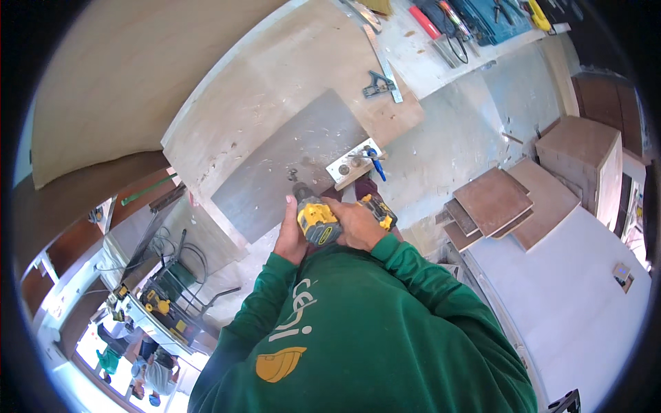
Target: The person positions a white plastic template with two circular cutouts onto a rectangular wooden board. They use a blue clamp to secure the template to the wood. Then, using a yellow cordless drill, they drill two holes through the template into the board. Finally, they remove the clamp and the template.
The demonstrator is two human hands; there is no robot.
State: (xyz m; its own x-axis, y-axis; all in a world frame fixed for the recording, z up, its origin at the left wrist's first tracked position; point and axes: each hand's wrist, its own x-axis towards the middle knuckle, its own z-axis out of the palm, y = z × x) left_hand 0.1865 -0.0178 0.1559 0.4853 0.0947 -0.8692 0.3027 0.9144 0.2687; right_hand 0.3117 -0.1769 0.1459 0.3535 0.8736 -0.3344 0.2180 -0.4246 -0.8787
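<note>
A yellow and black cordless drill [319,220] is held in front of my body, its dark nose toward the workbench. My right hand [359,224] is wrapped round its grip, with the battery end [380,211] sticking out to the right. My left hand [291,233] closes on the drill's left side near the chuck; most of its fingers are hidden. Just beyond the nose is a small metallic piece [292,173], too small to make out, over a dark grey panel [289,148]. A pale metal plate with round holes [341,167] lies beside a blue marker-like tool [376,164].
A combination square [385,76] lies on the wooden worktop [268,76]. Hand tools, including a red-handled one [425,22], lie at the far right. Stacked brown boards [492,199] rest on a white panel [558,289]. Cables [196,255] and other people [155,372] appear at left.
</note>
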